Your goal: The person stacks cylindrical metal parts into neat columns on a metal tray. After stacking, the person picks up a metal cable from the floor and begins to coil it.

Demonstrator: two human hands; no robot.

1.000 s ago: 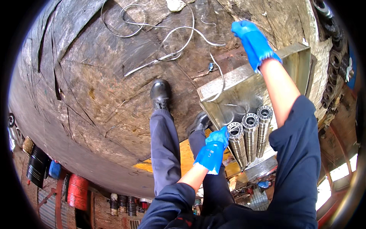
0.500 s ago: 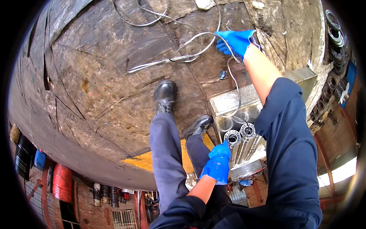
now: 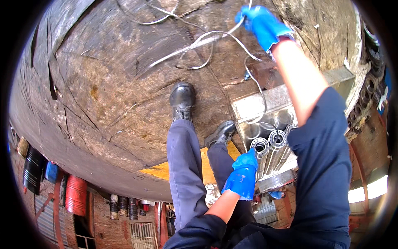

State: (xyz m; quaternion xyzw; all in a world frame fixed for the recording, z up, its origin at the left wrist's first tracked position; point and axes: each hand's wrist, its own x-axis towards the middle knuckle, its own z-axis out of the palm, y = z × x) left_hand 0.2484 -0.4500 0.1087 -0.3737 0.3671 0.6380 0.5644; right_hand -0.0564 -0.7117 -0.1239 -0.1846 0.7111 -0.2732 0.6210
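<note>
Up at the far side, my right hand (image 3: 262, 25) in a blue glove is closed on a steel wire cable (image 3: 217, 39). Doubled strands of it trail leftward over the dirty floor. A thinner loop of the same cable hangs down to several stacks of ring bearings (image 3: 277, 138) in a metal trough (image 3: 265, 102); its end goes into the middle stack's bore. My left hand (image 3: 241, 174), also blue-gloved, has its fingers closed at the rim of the nearest-left bearing stack (image 3: 260, 146). Its lower fingers are partly hidden against the stack's side.
My black shoes (image 3: 182, 99) stand left of the trough, near a yellow floor patch (image 3: 166, 169). More cable loops (image 3: 151, 20) lie at the far left. More bearings (image 3: 370, 85) line the right edge. A red drum (image 3: 76, 195) stands at lower left.
My right hand has moved farther away, drawing the cable's doubled strands along with it. My left hand stays at the same bearing stack. The view has shifted slightly.
</note>
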